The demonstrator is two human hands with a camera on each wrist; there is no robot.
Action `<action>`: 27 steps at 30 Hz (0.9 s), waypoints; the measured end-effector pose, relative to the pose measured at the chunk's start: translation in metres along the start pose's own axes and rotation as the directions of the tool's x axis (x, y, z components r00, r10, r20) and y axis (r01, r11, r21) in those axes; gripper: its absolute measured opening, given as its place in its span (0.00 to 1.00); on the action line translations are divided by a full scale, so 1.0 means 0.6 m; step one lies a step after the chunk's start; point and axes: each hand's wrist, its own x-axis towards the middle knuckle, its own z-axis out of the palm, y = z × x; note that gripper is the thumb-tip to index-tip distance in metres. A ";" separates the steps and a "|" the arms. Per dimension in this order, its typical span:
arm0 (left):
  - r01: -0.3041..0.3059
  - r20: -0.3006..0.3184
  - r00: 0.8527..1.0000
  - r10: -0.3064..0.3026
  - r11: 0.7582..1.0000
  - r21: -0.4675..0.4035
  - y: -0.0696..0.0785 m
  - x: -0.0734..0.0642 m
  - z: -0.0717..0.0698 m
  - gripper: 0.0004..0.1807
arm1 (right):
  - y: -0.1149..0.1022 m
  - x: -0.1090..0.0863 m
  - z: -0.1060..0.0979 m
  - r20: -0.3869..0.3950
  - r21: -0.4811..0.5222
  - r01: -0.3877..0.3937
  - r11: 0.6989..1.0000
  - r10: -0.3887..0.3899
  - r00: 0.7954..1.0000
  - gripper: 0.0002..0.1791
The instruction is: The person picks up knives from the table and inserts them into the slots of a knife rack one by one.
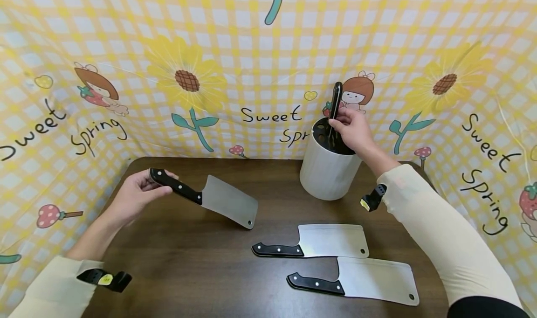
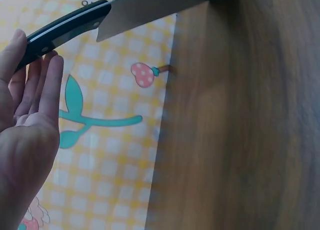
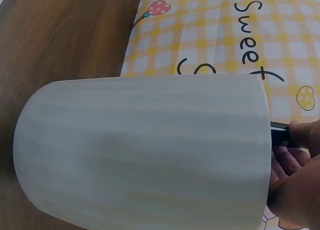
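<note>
At the left of the head view, my left hand (image 1: 132, 197) holds a cleaver (image 1: 230, 203) by the end of its black handle. Its blade slopes down to the right; whether the low corner touches the table cannot be told. The left wrist view shows thumb and fingertips on the black handle (image 2: 70, 27). Over a white ribbed knife holder (image 1: 327, 173), my right hand (image 1: 354, 129) pinches an upright black handle (image 1: 336, 96). Any blade below that handle is hidden inside the holder. In the right wrist view the holder (image 3: 145, 145) covers most of the scene.
Two more cleavers, a nearer one (image 1: 379, 278) and a farther one (image 1: 333, 241), lie flat on the brown table (image 1: 189, 262), handles to the left. The holder's black top has several holes. A yellow checked cloth (image 1: 268, 66) hangs behind and at both sides.
</note>
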 end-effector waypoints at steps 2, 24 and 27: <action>-0.012 0.001 1.000 0.012 0.999 -0.030 0.004 0.004 0.004 0.16 | 0.000 0.001 -0.001 0.003 -0.005 0.007 1.000 -0.007 1.000 0.21; -0.129 -0.054 0.991 0.126 0.990 -0.055 0.094 0.052 0.046 0.16 | -0.023 -0.039 -0.049 0.151 -0.127 0.011 0.992 0.009 0.988 0.29; -0.127 -0.050 0.991 0.126 0.992 -0.008 0.114 0.063 0.054 0.15 | -0.028 -0.052 -0.061 0.156 -0.129 -0.001 0.992 0.021 0.988 0.29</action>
